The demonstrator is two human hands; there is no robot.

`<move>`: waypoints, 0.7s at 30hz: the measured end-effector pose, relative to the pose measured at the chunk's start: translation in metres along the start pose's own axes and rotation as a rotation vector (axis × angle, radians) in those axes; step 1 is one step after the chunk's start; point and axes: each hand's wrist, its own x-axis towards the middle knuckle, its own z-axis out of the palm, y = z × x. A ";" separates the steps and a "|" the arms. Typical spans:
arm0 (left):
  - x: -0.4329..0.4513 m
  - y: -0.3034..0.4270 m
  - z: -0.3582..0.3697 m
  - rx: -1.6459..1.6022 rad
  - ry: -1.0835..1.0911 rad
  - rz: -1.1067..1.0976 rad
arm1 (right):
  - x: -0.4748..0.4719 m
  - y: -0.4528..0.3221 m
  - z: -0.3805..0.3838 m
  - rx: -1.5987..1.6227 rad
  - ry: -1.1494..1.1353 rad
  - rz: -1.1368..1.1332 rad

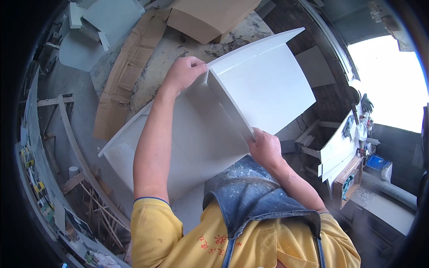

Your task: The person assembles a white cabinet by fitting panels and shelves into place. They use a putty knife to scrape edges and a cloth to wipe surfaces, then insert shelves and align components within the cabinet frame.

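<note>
A large white panel assembly (264,83) is tilted across the space before me. A narrow raised strip runs along its far edge, and an upright divider (229,104) crosses its middle. My left hand (187,73) grips the far edge beside the divider's far end, its thumb and fingers close together. At the divider's near end, my right hand (266,147) is closed around the edge with the thumb on top. The near edge of the panel lies close to my dusty dark apron (244,191). The fingers underneath the panel are hidden.
Beyond the panel is a stained work surface (157,67) with a flattened cardboard sheet (115,87) and a cardboard box (207,16). Other white panels (110,20) stand at far left. A curved frame (75,147) is on the left; at right are a white board (338,150) and a wooden box (348,184).
</note>
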 end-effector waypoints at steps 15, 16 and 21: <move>0.002 0.001 0.001 0.034 -0.024 -0.019 | 0.002 -0.003 0.000 0.004 -0.062 0.042; 0.002 0.002 0.002 0.034 -0.018 -0.020 | 0.002 -0.004 -0.001 0.010 -0.059 0.038; 0.003 0.002 0.003 0.004 0.020 -0.010 | 0.003 -0.004 0.001 -0.015 -0.050 0.030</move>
